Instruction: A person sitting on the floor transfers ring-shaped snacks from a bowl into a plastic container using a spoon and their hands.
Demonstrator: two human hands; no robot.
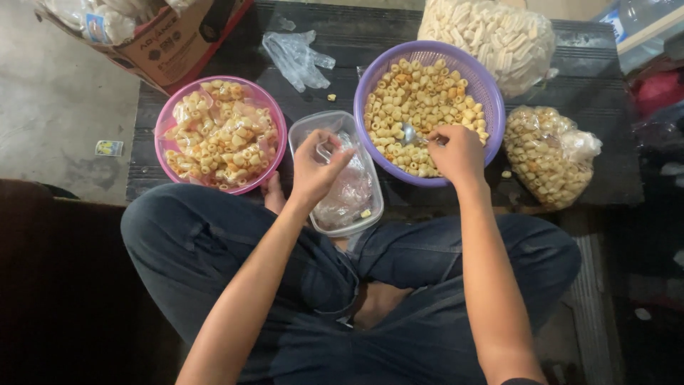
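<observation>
The right hand (456, 151) is closed around the handle of a metal spoon (412, 135), whose shiny bowl lies dipped among the snacks in the purple basket (491, 93). Those snacks (420, 100) are small, pale yellow ring-shaped puffs, piled loosely and filling most of the basket. The left hand (313, 171) pinches the mouth of a thin clear plastic bag (349, 192) between fingers and thumb, holding it over a clear plastic container (303, 132) that sits between the two baskets. A single puff lies at the bottom of the bag. To the left stands a pink basket (274, 117) holding small filled packets of the same rings. A larger filled bag (548, 157) lies right of the purple basket on the dark slatted desk (591, 93).
</observation>
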